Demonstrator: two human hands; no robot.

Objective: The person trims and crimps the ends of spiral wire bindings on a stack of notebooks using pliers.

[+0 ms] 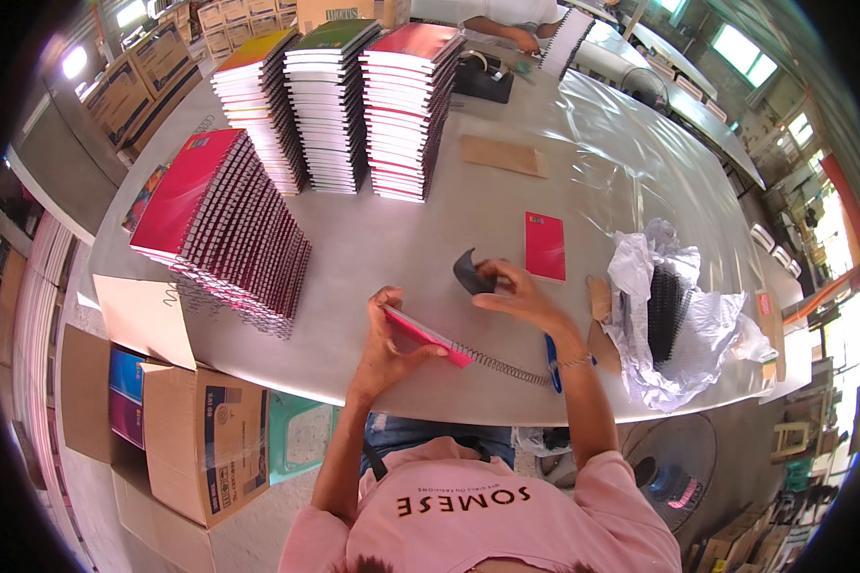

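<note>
My left hand (390, 349) is closed around a small pink-red notebook (435, 344), which is tilted with its edge toward me. A dark spiral wire coil (511, 369) runs out from the notebook's right end toward my right wrist. My right hand (518, 294) grips a curved black piece (468, 273), thin and flexible-looking, above the table and apart from the notebook. Under my right forearm, a blue-handled tool (553, 363) lies partly hidden. Beyond my right hand, another red notebook (545, 246) rests flat on the table.
Tall notebook stacks (406, 124) stand at the far left, with a spiral-bound red stack (225, 229) nearer. Crumpled plastic (707, 325) holds black coils (663, 315) at right. Brown card (503, 155) lies farther back. An open carton (177, 430) sits below left. Across the table is another person's hand (526, 42).
</note>
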